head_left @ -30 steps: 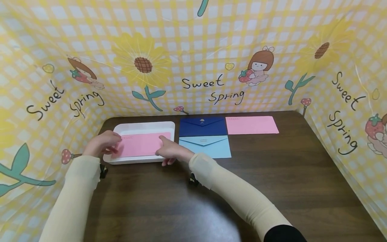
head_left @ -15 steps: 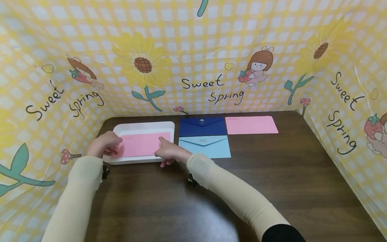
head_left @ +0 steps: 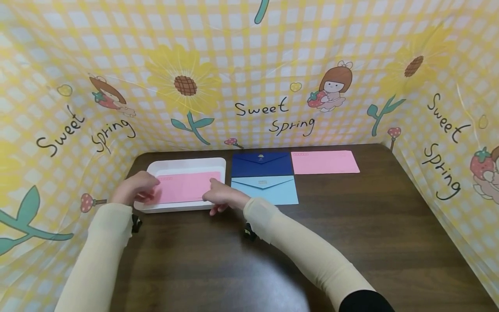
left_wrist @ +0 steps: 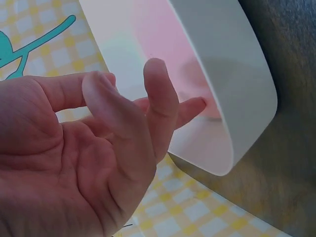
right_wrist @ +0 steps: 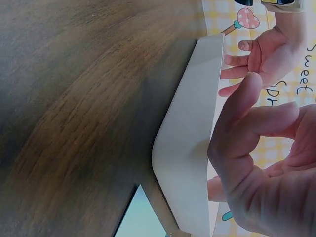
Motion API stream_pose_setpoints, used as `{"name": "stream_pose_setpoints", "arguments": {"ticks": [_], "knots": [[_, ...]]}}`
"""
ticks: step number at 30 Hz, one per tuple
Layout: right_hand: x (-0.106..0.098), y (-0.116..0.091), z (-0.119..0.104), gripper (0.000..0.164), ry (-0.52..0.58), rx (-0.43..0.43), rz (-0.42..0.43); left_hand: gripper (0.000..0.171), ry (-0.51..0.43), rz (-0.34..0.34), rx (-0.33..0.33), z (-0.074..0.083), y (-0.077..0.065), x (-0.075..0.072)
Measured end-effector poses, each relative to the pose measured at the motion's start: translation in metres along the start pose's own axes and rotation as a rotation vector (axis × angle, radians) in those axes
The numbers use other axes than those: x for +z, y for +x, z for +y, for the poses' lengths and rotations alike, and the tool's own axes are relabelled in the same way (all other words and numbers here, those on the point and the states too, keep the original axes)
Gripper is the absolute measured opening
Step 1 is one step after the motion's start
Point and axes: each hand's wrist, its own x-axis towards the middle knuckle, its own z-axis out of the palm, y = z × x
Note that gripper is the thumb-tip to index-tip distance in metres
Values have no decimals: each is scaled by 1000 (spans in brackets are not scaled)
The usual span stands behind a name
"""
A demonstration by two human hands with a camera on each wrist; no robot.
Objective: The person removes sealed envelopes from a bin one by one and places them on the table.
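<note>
A pink envelope (head_left: 181, 188) lies flat inside a shallow white tray (head_left: 187, 163) at the table's left rear. At its left end is my left hand (head_left: 134, 187), loosely bent; in the left wrist view one fingertip of this hand (left_wrist: 113, 143) reaches the pink paper while the thumb and other fingers stay above it. My right hand (head_left: 224, 195) comes over the tray's right side, index finger extended onto the envelope's right end. In the right wrist view the right hand (right_wrist: 266, 153) has some fingers curled outside the tray wall, and one finger passes behind the rim.
Right of the tray, a navy envelope (head_left: 261, 167) lies behind a light blue one (head_left: 265, 195). Another pink envelope (head_left: 325, 162) lies beside the navy one. Yellow checked cloth (head_left: 249, 78) walls in the dark wooden table (head_left: 331, 242) at the back and sides.
Both hands stay at the two ends of the envelope in the tray. My left hand has shifted very slightly to the right; the envelopes and tray keep their places.
</note>
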Motion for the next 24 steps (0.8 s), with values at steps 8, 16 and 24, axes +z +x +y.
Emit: {"name": "stream_pose_setpoints", "arguments": {"ticks": [8, 16, 24], "knots": [[-3, -4, 0, 80, 23, -11, -7, 27, -18, -5, 10, -3, 0, -1], [-4, -5, 0, 78, 38, -12, 9, 31, 2, -11, 1, 1, -1, 2], [-5, -8, -3, 72, 82, -35, 111, 47, 28, -37, 12, 4, -1, 4]]}}
